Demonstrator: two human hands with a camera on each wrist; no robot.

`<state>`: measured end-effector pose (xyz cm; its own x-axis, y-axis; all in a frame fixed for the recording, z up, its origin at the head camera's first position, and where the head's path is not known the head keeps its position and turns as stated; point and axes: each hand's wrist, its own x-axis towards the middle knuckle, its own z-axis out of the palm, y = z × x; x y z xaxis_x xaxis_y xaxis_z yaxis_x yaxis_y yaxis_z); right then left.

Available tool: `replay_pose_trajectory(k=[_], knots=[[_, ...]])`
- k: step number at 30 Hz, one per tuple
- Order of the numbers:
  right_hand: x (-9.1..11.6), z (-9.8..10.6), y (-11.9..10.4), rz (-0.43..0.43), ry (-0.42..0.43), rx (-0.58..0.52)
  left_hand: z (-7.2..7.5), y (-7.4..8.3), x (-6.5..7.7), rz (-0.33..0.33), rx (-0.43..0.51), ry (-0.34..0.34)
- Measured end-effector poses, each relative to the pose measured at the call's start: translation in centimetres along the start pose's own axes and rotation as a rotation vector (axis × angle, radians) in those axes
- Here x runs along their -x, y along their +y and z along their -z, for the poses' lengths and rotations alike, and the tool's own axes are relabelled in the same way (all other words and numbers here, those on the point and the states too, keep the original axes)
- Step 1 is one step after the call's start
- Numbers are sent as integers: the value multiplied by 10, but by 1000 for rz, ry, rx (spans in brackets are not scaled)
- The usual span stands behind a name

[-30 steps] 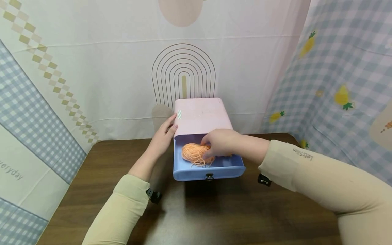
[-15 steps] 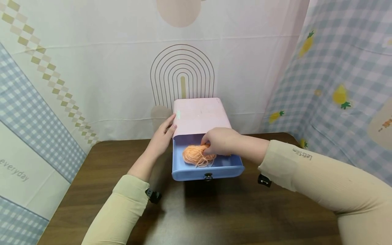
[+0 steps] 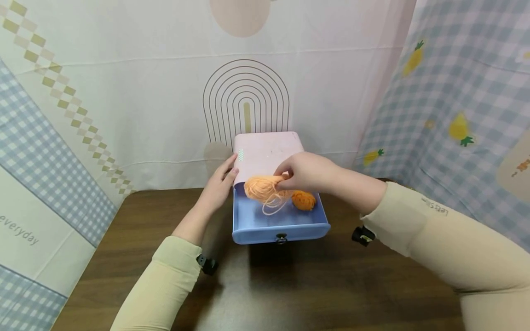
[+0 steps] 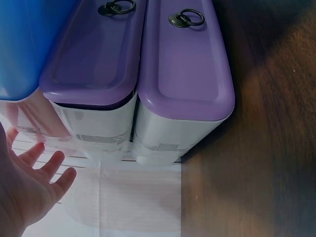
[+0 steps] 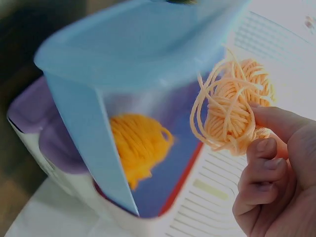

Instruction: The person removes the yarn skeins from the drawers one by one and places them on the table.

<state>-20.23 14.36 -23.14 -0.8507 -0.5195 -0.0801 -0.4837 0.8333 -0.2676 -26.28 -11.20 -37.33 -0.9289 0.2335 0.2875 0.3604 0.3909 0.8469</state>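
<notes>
Apparently, unloading is under way: the right grip is pinching the pale yarn over the drawer's back left corner; the left grip, fingers apart, is resting at the box's left edge. The next move is probably calling for extra height.

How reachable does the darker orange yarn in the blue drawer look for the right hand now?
Probably yes, once free: the blue drawer stands open and the darker orange yarn shows plainly inside, near the right hand. That hand pinches the pale orange yarn, though, which likely must go first.
</notes>
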Motion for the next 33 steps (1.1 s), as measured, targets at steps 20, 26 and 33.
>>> replay_pose_trajectory(k=[20,26,33], knots=[[54,34,70,-204,171,-205,0,2,1,11,-5,6],[72,29,97,-226,199,-215,-1,1,1,11,-5,7],[88,12,131,-250,153,-233,1,0,1,1,2,2]])
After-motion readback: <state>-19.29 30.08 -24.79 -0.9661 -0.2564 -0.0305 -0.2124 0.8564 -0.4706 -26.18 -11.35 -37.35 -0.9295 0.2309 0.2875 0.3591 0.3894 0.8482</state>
